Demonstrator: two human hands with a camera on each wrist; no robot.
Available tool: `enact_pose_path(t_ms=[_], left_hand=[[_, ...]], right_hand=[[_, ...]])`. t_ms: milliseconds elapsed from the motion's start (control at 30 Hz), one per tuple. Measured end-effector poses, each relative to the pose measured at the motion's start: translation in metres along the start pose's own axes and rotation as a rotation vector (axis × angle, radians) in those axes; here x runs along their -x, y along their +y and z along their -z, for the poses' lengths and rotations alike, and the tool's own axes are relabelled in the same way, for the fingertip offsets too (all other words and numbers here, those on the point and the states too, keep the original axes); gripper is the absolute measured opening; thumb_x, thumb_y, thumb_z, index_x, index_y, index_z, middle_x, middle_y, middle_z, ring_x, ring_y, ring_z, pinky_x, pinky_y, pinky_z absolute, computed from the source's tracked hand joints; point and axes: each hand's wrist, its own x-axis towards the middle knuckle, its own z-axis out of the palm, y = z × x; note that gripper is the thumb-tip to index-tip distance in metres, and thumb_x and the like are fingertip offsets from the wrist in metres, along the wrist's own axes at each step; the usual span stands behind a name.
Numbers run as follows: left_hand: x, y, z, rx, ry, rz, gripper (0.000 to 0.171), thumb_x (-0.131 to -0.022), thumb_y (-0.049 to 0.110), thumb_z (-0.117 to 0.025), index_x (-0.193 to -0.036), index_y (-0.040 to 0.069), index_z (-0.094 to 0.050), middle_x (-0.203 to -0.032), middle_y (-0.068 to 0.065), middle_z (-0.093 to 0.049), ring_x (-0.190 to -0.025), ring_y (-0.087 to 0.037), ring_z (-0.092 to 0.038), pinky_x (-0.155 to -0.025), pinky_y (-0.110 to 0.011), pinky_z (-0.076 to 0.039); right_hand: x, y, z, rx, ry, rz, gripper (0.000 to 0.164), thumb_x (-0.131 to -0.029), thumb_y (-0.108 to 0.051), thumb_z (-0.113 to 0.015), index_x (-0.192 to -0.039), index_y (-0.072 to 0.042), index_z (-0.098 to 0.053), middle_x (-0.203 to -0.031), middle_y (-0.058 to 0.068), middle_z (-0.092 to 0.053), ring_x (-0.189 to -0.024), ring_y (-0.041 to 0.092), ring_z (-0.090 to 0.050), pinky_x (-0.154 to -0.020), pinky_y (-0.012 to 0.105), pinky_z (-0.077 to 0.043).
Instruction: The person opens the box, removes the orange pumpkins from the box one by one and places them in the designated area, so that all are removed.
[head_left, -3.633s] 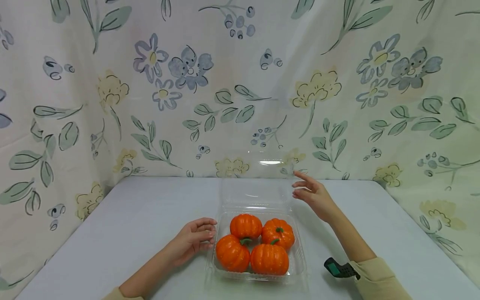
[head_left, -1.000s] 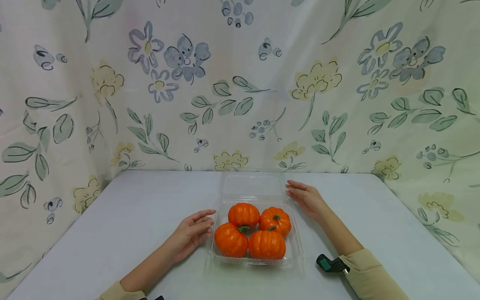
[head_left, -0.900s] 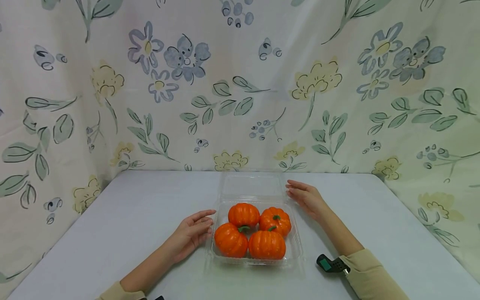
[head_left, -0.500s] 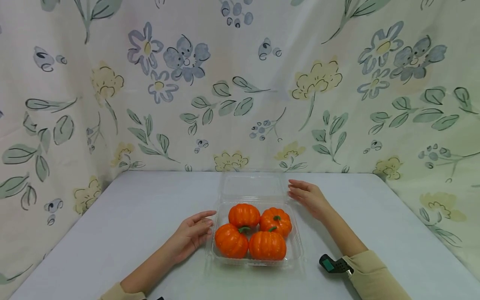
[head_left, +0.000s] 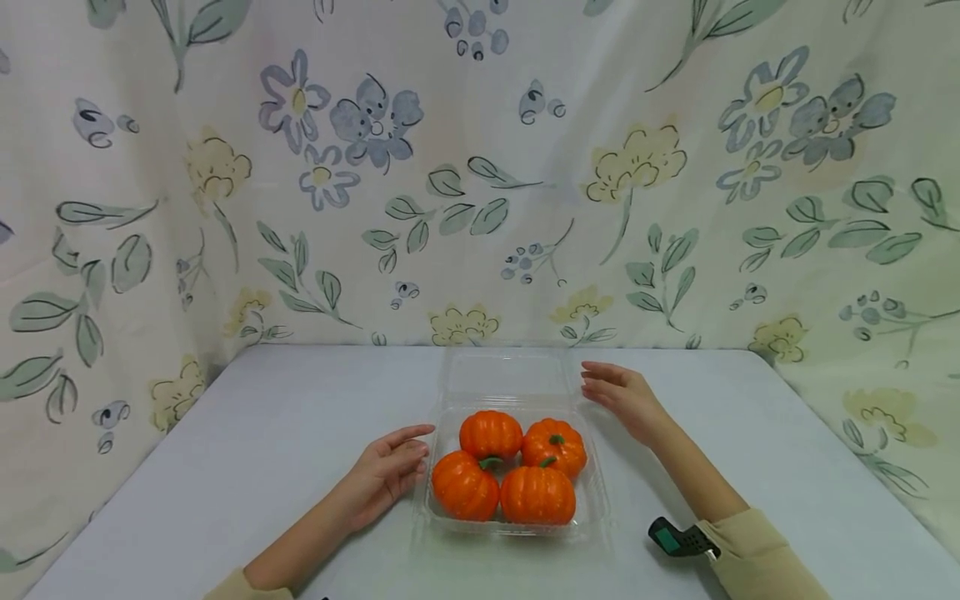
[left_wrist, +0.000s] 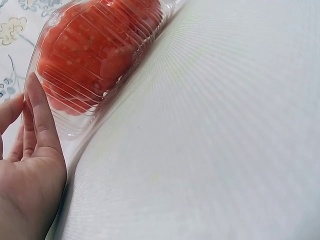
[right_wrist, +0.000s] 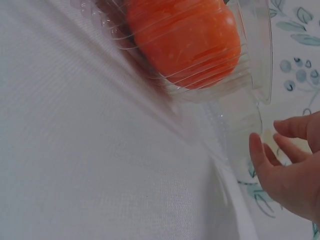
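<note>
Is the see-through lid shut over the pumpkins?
No, the clear lid is folded back behind the four orange pumpkins, leaving them uncovered.

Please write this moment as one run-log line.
clear container: lid open, four orange pumpkins inside | left hand: at container's left side | right hand: beside lid, holding nothing

Both wrist views crop the clear container [left_wrist: 72,125] at the top.

Pumpkins [head_left: 537,496] crowd the tray [head_left: 596,498] — passage above; lid [head_left: 507,375] behind.
</note>
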Motion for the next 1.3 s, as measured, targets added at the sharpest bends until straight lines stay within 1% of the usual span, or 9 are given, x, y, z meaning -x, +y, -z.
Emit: enact_pose_path(t_ms=[100,200,333,467,667,900,1000,1100,1300], left_hand=[[0.0,-0.001,0.0,0.004,-0.002,0.0,0.029,-0.108,0.006,-0.058,-0.136,0.012,-0.062,-0.101,0.004,-0.067,-0.085,-0.008,-0.064,-0.084,-0.019,-0.06],[0.0,-0.001,0.001,0.005,-0.004,-0.002,0.029,-0.108,0.006,-0.059,-0.136,0.012,-0.062,-0.101,0.004,-0.067,-0.085,-0.008,-0.065,-0.084,-0.019,-0.06],[0.0,-0.001,0.001,0.003,-0.003,-0.006,0.029,-0.108,0.006,-0.058,-0.135,0.012,-0.062,-0.101,0.004,-0.067,-0.085,-0.008,-0.065,-0.084,-0.019,-0.06],[-0.001,-0.001,0.001,-0.007,0.005,-0.007,0.03,-0.108,0.007,-0.058,-0.137,0.011,-0.061,-0.101,0.005,-0.067,-0.086,-0.008,-0.064,-0.084,-0.019,-0.06],[0.0,-0.001,0.001,-0.018,0.006,-0.008,0.038,-0.108,0.007,-0.057,-0.146,0.007,-0.054,-0.103,0.004,-0.067,-0.086,-0.007,-0.064,-0.085,-0.019,-0.06],[0.0,0.0,0.001,-0.03,-0.016,-0.02,0.05,-0.108,0.007,-0.057,-0.156,0.004,-0.044,-0.105,0.004,-0.067,-0.087,-0.007,-0.065,-0.086,-0.019,-0.06],[0.0,0.002,0.0,-0.052,-0.01,-0.015,0.052,-0.108,0.007,-0.058,-0.157,0.003,-0.042,-0.106,0.003,-0.066,-0.087,-0.007,-0.065,-0.086,-0.02,-0.06],[0.001,0.003,-0.001,-0.07,-0.002,-0.008,0.054,-0.107,0.007,-0.058,-0.158,0.003,-0.04,-0.106,0.003,-0.066,-0.087,-0.007,-0.066,-0.086,-0.02,-0.06],[0.001,0.005,-0.002,-0.091,-0.003,-0.01,0.056,-0.106,0.006,-0.06,-0.159,0.002,-0.039,-0.107,0.002,-0.065,-0.087,-0.007,-0.067,-0.086,-0.021,-0.061]], right_hand=[[0.005,-0.002,0.0,0.057,-0.008,-0.001,0.054,-0.11,-0.011,-0.054,-0.155,0.013,-0.037,-0.157,0.036,-0.041,-0.114,0.013,-0.066,-0.098,0.02,-0.056],[0.009,-0.006,-0.001,0.097,-0.004,0.007,0.054,-0.11,-0.014,-0.055,-0.155,0.012,-0.039,-0.156,0.035,-0.043,-0.121,0.023,-0.065,-0.1,0.024,-0.057],[0.015,-0.01,-0.003,0.144,-0.011,0.041,0.053,-0.11,-0.014,-0.055,-0.153,0.012,-0.041,-0.155,0.036,-0.044,-0.13,0.039,-0.059,-0.102,0.029,-0.057],[0.021,-0.014,-0.005,0.199,-0.024,0.093,0.051,-0.109,-0.013,-0.057,-0.151,0.012,-0.043,-0.153,0.036,-0.046,-0.133,0.047,-0.057,-0.1,0.032,-0.058],[0.03,-0.018,-0.008,0.303,-0.04,0.166,0.047,-0.107,-0.013,-0.06,-0.147,0.009,-0.051,-0.146,0.035,-0.054,-0.124,0.045,-0.064,-0.097,0.035,-0.061],[0.039,-0.02,-0.013,0.398,-0.048,0.208,0.045,-0.105,-0.014,-0.064,-0.145,0.006,-0.055,-0.143,0.031,-0.059,-0.12,0.04,-0.066,-0.098,0.046,-0.061],[0.042,-0.021,-0.016,0.417,-0.054,0.216,0.045,-0.105,-0.014,-0.065,-0.144,0.006,-0.056,-0.142,0.03,-0.061,-0.12,0.04,-0.067,-0.097,0.045,-0.061],[0.043,-0.022,-0.016,0.421,-0.076,0.227,0.045,-0.105,-0.013,-0.065,-0.144,0.006,-0.056,-0.141,0.03,-0.061,-0.121,0.04,-0.067,-0.096,0.04,-0.062],[0.043,-0.021,-0.015,0.447,-0.106,0.268,0.044,-0.104,-0.011,-0.065,-0.143,0.007,-0.056,-0.142,0.03,-0.061,-0.122,0.041,-0.066,-0.097,0.041,-0.061]])
